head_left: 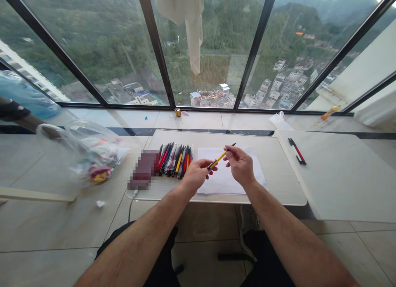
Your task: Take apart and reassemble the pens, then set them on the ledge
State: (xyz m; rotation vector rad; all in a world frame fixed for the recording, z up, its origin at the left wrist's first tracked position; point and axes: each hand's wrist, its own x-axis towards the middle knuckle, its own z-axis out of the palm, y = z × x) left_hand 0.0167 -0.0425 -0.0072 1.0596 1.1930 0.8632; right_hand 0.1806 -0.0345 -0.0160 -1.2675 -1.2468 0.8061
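A yellow pen (221, 156) with black ends is held at a slant above white paper (229, 182). My left hand (198, 173) pinches its lower black end, while the fingers of my right hand (239, 165) close round it near the upper tip. The paper lies on a small pale table (281, 167). Left of the paper, several pens (175, 160) in red, black, yellow, blue and clear lie side by side in a row. Beside them is a dark red, pixelated rectangular object (144, 169) with a cable (130, 206) running off the table edge.
A second white board (346, 175) at the right bears two pens (297, 151), one red and one black. On the left floor stands a clear plastic bag (102, 155) of wrappers. A gold can (177, 112) sits on the ledge under the windows. My legs are beneath the table.
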